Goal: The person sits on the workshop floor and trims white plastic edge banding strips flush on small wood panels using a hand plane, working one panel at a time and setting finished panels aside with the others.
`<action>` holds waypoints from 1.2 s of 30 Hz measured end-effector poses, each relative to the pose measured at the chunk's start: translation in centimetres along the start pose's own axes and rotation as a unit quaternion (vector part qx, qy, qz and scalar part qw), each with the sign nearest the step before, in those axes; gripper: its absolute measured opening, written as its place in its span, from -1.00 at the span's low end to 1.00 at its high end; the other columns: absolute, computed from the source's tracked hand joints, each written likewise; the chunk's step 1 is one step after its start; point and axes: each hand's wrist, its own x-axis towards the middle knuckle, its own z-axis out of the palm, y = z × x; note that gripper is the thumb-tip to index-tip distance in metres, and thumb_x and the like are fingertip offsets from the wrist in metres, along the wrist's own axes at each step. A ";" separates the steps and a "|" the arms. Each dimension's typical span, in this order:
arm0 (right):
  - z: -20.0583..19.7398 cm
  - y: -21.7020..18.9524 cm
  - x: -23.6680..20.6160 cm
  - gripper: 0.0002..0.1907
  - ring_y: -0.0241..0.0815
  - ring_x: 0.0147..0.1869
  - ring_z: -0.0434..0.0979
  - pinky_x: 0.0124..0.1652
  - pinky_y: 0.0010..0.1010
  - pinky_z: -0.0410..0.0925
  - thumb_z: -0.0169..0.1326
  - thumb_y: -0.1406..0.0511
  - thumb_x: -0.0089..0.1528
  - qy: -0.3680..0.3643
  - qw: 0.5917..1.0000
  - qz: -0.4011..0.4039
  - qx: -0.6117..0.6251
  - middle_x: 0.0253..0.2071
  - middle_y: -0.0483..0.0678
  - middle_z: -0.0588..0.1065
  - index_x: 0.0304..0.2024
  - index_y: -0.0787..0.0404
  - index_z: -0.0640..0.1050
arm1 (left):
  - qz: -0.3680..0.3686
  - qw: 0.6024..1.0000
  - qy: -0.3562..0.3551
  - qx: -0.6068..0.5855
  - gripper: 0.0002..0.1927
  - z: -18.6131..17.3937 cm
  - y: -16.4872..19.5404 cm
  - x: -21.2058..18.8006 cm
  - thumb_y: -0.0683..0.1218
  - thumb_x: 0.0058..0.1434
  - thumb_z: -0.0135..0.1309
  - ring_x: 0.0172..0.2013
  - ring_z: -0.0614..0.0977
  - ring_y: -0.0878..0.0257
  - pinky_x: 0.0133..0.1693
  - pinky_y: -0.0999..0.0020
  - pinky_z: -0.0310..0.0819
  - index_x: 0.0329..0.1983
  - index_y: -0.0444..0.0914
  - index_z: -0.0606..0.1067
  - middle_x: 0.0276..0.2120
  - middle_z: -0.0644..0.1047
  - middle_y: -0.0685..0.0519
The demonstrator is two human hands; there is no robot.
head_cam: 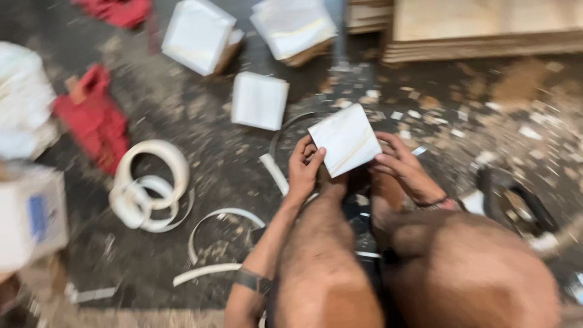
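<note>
I hold a square white panel with faint veining between both hands, above my bare knees. My left hand grips its left lower edge, fingers curled over the corner. My right hand holds the right lower side, fingers spread along the edge. The panel is tilted like a diamond. The picture is blurred by motion.
More white square panels lie on the dusty dark floor: one just beyond my hands, two stacks farther back. Coils of white edge strip lie left, red cloth beside them, a white box far left, plywood sheets at top right.
</note>
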 end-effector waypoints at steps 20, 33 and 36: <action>0.0 6.2 0.3 -0.60 -0.22 -0.08 0.60 -0.14 -0.41 0.48 -0.09 0.24 0.40 -0.001 0.984 0.174 -0.043 -0.05 0.02 0.54 0.25 0.24 0.39 | -0.107 0.944 0.162 0.268 -0.62 -14.1 2.6 5.3 0.06 0.46 -0.16 -0.49 0.69 0.28 -0.42 0.43 0.50 -0.03 -0.34 0.50 -0.44 0.69 -0.01; -0.8 6.1 2.2 -0.64 -0.23 -0.15 0.62 -0.24 -0.40 0.50 -0.09 0.19 0.37 -0.010 0.978 0.198 -0.072 -0.13 -0.04 0.56 0.16 0.20 0.42 | -0.138 0.942 0.243 0.185 -0.82 -11.9 1.3 5.6 -0.09 0.39 -0.06 -0.26 0.70 0.16 -0.14 0.24 0.57 -0.05 -0.27 0.45 -0.26 0.67 -0.06; -0.5 3.2 5.2 -0.68 -0.24 -0.17 0.60 -0.22 -0.45 0.38 0.01 0.21 0.41 -0.021 0.960 0.004 -0.280 -0.21 0.00 0.58 0.14 0.24 0.47 | -0.017 0.844 0.223 0.488 -0.70 -10.7 1.0 3.3 -0.06 0.30 0.08 -0.07 0.59 -0.03 -0.02 0.07 0.41 0.01 -0.33 0.47 -0.11 0.59 -0.14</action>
